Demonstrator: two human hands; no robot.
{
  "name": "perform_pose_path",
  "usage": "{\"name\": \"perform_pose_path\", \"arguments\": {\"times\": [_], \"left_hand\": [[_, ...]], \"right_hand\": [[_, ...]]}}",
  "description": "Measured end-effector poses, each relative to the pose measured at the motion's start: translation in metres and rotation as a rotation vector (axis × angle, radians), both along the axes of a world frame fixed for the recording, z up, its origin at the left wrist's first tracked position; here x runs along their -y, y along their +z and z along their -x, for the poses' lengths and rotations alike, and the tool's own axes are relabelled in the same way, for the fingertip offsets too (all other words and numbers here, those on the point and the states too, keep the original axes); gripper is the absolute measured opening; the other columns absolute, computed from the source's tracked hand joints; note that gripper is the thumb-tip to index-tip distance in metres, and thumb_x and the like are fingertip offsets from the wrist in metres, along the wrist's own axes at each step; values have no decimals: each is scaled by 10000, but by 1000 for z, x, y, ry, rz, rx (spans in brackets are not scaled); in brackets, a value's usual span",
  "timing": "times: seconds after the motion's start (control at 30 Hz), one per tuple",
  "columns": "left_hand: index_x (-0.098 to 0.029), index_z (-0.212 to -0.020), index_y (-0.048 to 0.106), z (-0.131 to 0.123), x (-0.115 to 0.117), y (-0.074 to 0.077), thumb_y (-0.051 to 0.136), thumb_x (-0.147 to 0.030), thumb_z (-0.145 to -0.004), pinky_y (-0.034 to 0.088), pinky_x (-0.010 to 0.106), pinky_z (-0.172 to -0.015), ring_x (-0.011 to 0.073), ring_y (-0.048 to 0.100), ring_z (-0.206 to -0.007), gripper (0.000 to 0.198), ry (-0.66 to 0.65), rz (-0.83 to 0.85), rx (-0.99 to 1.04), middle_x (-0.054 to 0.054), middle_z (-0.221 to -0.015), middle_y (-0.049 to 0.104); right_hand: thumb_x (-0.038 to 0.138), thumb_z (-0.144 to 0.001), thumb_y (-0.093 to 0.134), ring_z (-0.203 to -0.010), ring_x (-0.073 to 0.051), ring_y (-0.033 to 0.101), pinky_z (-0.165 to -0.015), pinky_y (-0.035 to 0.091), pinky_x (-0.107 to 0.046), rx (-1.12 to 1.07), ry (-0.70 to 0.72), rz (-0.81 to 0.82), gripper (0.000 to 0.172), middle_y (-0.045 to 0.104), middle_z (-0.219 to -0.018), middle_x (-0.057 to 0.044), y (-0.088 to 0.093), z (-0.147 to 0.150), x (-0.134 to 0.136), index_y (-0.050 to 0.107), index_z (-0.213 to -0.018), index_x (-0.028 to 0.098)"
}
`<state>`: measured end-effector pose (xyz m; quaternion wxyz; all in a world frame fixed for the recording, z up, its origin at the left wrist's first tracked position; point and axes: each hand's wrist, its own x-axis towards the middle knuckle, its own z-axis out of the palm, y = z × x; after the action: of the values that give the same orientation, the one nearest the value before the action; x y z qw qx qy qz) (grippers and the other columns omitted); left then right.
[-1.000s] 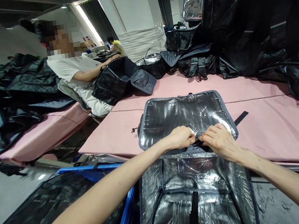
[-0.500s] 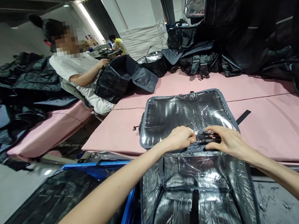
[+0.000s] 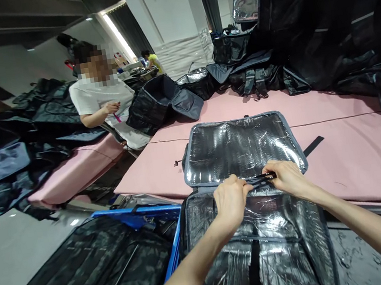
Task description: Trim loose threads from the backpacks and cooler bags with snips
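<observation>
Since the earlier frames the left hand (image 3: 231, 198) had dropped back toward the body, its forearm now rising from the bottom of the view, while the right hand (image 3: 287, 176) had slid a little to the right. Between them stretched a thin black strip (image 3: 259, 177) — each hand was closed on one end of it, thumb and fingers pinched, the other fingers curled in. The strip lay along the hinge line of the silver-lined bag (image 3: 258, 247), which sat at the near edge of the pink counter (image 3: 359, 154). Its lid (image 3: 240, 146) was folded back flat onto the counter, foil side up. Just left of the bag stood a blue crate (image 3: 135, 214). A loose black strap (image 3: 313, 145) rested on the counter beside the lid's right corner. Across the gap a co-worker (image 3: 96, 97) had drawn a hand out of the open black bag (image 3: 155, 102) and held something pink near the chest.
</observation>
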<state>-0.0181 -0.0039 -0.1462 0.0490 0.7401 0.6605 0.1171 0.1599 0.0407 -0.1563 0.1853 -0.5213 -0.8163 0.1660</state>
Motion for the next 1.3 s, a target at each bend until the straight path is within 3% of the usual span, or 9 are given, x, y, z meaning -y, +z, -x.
{"name": "perform_pose_path", "arguments": {"times": [0.13, 0.33, 0.47, 0.6, 0.73, 0.87, 1.0, 1.1, 1.3], "left_hand": [[-221, -870, 660, -13, 3, -13, 520, -252, -846, 232, 255, -532, 136, 522, -653, 146, 47, -19, 32, 6, -803, 572], [-197, -845, 621, -12, 7, -28, 400, -203, -880, 244, 244, -540, 129, 486, -678, 223, -42, -121, 102, 14, -789, 523], [-181, -784, 595, -3, 5, -30, 405, -175, -856, 288, 224, -574, 113, 468, -655, 203, -93, -100, 302, 5, -761, 505], [-158, -675, 566, 10, 5, -21, 428, -187, -823, 307, 213, -586, 101, 442, -620, 205, -91, -21, 606, -10, -692, 467], [-147, -602, 560, 29, 14, -2, 505, -255, -766, 322, 217, -583, 104, 429, -603, 204, -182, 162, 854, -14, -641, 462], [-154, -595, 626, 43, 20, 12, 394, -282, -843, 386, 243, -643, 131, 519, -642, 363, -406, 517, 777, 24, -657, 569], [-191, -845, 670, 35, 15, 7, 418, -268, -861, 403, 273, -726, 168, 555, -796, 264, -173, 96, 431, 46, -852, 612], [-210, -922, 654, 32, 15, -3, 451, -255, -853, 411, 275, -726, 175, 552, -823, 220, -181, -32, 291, 43, -860, 608], [-185, -851, 660, 49, 31, -24, 470, -295, -818, 439, 243, -665, 153, 587, -766, 222, 18, 106, 788, 30, -829, 643]], "right_hand": [[74, -634, 434, -653, -130, 515, -534, 230, -230, -2, -13, -7, 243, 612, -749, 10, -2, 0, 1, 618, -733, 197], [81, -641, 446, -632, -127, 515, -550, 264, -230, -21, -22, 0, 203, 610, -722, 19, -4, 0, 2, 604, -696, 196], [89, -668, 469, -671, -141, 548, -580, 317, -235, -53, -39, 21, 184, 623, -758, 21, -1, -1, 3, 606, -707, 206], [265, -744, 558, -773, -177, 595, -644, 394, -268, -144, -98, 19, 146, 651, -858, 12, 3, -5, 10, 622, -875, 248], [444, -712, 623, -857, -214, 610, -707, 452, -332, -205, -201, 1, 464, 655, -936, -17, 3, -19, 21, 534, -1132, 266], [377, -744, 606, -811, -194, 611, -667, 467, -318, -243, -200, -73, 382, 644, -910, -23, -1, -33, 31, 549, -1098, 245], [112, -773, 471, -755, -150, 596, -586, 423, -246, -128, -21, -156, 243, 638, -863, -13, -4, -37, 39, 628, -919, 227], [28, -741, 416, -697, -132, 582, -545, 378, -224, -57, -56, -222, 299, 636, -819, -6, -4, -35, 41, 637, -828, 209], [-55, -675, 389, -615, -117, 533, -494, 263, -231, 279, 77, -327, 429, 622, -867, -19, 0, 0, 24, 620, -924, 206]]}}
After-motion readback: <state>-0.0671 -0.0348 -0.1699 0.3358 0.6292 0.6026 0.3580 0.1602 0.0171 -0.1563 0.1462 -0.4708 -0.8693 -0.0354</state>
